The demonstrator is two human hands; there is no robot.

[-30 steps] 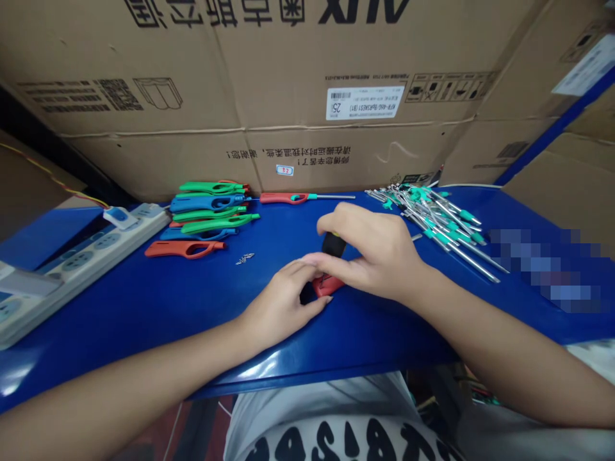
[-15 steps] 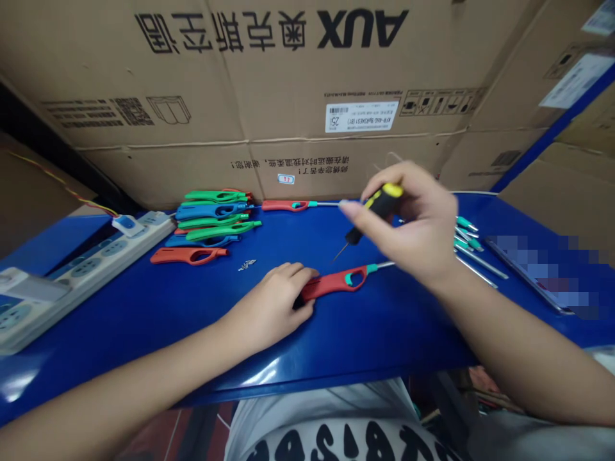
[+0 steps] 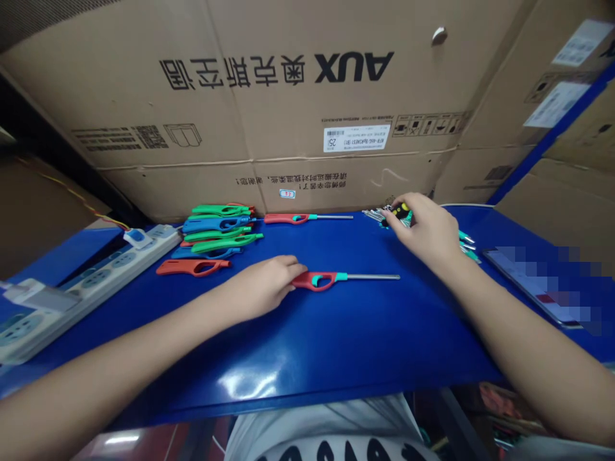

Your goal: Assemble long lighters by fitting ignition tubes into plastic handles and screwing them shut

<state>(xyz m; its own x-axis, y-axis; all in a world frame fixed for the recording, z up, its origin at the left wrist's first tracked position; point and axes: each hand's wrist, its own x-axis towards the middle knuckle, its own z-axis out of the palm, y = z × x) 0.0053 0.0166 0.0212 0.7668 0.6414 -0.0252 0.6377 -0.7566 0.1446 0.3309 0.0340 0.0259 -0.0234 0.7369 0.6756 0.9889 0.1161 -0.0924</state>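
Seeing a white power strip (image 3: 91,280) at the left of the blue bench (image 3: 307,346), then a stack of green, blue and red handles (image 3: 211,232), with a second lighter (image 3: 311,218) just right of them on the far side. Left of the middle, grasping the handle end of a red lighter (image 3: 341,276) in the fingers of the left hand (image 3: 266,285), and pointing its thin metal tube right; not showing clearly whether touching the bench. Judging it light and stiff, likely slippery on the smooth plastic, probably weakest along the tube; judging the thick handle, left of the teal trigger, best for taking hold. Farther right, curling the fingers of the right hand (image 3: 430,227) round a black and yellow screwdriver (image 3: 400,210), near the far heap of metal rods (image 3: 466,238). Ending with a partly blurred phone (image 3: 516,282) at the right.
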